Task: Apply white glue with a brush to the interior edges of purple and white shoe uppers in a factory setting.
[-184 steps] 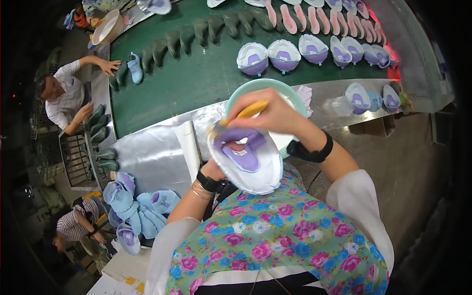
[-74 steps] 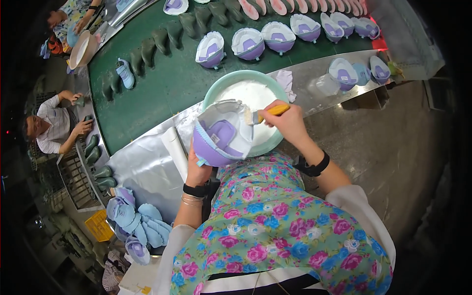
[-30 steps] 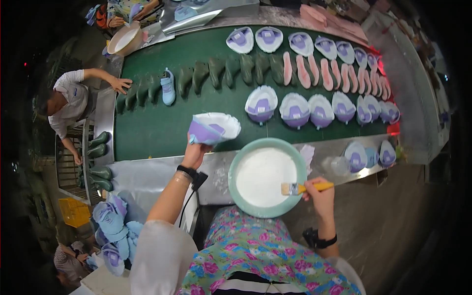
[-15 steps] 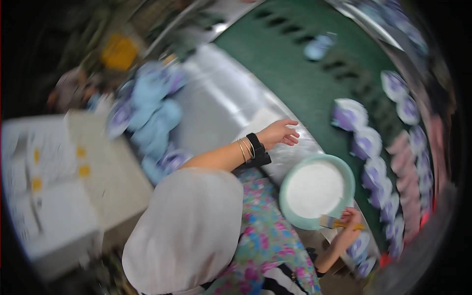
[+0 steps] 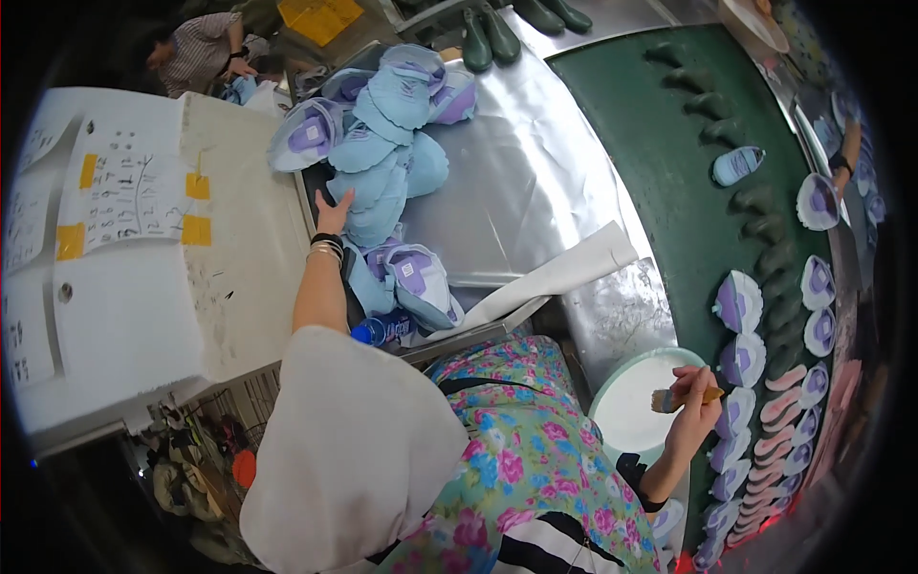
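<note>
Meanwhile, the left hand point(image 5: 335, 212) reaches forward, arm extended, its fingers spread and unclasped beside overlapping pale-blue shoe uppers point(image 5: 381, 180), too tangled to count, at the metal table's point(image 5: 535, 163) left edge. The right hand point(image 5: 692, 413), palm turned inward, grasps one brush point(image 5: 662, 401) above one pale-green bowl point(image 5: 612, 440) by the near edge. Four dark-green shoe lasts point(image 5: 499, 36) stand along the far edge.
</note>
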{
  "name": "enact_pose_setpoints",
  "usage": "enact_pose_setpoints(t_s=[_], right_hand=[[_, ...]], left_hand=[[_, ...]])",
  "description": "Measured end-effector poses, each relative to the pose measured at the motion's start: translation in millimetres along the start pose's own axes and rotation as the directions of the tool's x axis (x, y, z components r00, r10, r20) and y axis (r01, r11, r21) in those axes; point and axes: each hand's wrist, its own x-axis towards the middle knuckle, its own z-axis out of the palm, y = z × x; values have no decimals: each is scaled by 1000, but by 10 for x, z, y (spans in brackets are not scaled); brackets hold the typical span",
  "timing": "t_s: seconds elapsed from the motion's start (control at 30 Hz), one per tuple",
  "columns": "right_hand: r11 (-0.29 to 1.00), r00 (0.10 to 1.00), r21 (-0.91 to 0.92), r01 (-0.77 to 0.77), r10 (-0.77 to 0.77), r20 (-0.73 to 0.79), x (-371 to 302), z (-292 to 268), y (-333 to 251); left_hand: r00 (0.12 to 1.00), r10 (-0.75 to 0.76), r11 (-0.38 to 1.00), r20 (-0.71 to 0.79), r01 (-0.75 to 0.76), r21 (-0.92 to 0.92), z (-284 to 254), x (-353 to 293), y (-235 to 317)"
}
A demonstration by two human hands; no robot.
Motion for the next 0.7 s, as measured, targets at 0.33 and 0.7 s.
enact_pose_setpoints(t_s=[0.33,0.7], right_hand=[[992,992,-19,-128,128,-19,-105,300,-17],[995,995,-14,-102,102,-16,-170,378,-39]], left_hand=[[817,-198,977,542,211,39,603,-466,747],[781,131,576,610,-561,595,733,-881,-119]])
